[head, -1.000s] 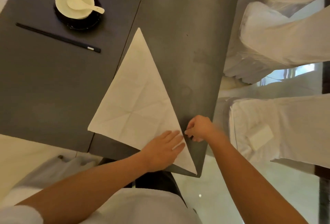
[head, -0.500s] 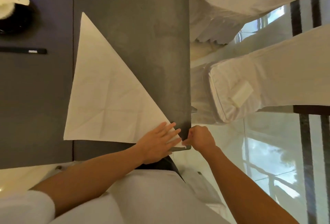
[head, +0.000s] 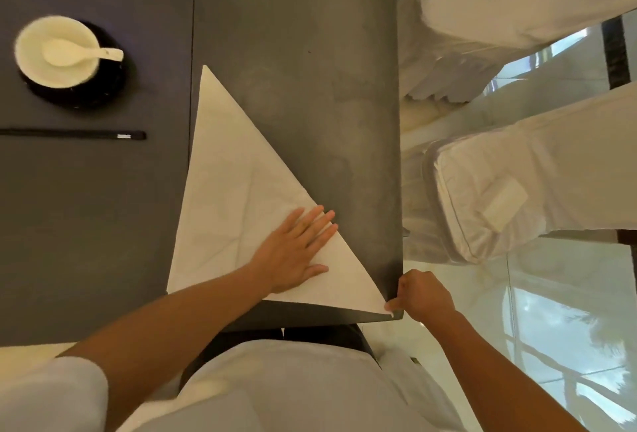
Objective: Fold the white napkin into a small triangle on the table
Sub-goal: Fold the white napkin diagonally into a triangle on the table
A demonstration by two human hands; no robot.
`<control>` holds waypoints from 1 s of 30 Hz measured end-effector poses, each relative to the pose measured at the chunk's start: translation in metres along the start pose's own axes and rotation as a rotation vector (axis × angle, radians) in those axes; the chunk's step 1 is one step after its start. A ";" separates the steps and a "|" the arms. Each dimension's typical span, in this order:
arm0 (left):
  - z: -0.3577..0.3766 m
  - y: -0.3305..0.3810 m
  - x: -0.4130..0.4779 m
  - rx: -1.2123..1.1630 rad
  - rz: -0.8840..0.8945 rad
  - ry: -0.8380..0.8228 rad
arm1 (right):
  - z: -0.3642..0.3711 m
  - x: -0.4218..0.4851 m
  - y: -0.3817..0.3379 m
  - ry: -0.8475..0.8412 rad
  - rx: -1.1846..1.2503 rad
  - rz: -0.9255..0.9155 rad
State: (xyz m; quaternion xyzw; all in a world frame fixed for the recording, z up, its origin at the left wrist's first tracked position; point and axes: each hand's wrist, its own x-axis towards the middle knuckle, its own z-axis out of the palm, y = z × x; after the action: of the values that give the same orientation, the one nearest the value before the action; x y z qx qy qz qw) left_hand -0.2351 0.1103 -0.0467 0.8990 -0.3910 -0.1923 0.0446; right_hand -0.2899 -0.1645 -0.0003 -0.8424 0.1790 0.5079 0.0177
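The white napkin [head: 227, 197] lies flat on the dark grey table [head: 310, 52] as one large triangle, with one point far up the table and one at the table's near right corner. My left hand [head: 296, 252] rests palm down on the napkin's near right part, fingers spread. My right hand [head: 422, 295] is at the table's corner, with thumb and finger pinched on the napkin's near right tip.
A cream bowl with a spoon [head: 58, 50] sits on a black saucer at the far left, with black chopsticks [head: 74, 135] below it. White-covered chairs [head: 517, 190] stand along the table's right edge. A glossy floor shows to the right.
My left hand slid further onto the napkin and flattened. My right hand moved down to the napkin's corner tip at the table's corner. The camera view shifted.
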 end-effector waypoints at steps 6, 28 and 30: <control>-0.022 -0.074 0.008 0.032 -0.170 0.045 | -0.005 -0.002 -0.003 -0.021 -0.029 -0.007; -0.068 -0.197 0.052 -0.247 -0.866 0.279 | -0.022 0.004 -0.009 -0.162 -0.203 -0.099; -0.073 -0.194 0.043 -0.371 -1.059 0.460 | -0.046 0.000 -0.022 -0.156 -0.260 -0.132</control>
State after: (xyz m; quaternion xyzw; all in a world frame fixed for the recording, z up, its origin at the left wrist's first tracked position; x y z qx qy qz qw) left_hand -0.0474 0.2082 -0.0378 0.9671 0.1691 -0.0541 0.1824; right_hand -0.2444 -0.1539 0.0188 -0.8056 0.0540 0.5884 -0.0440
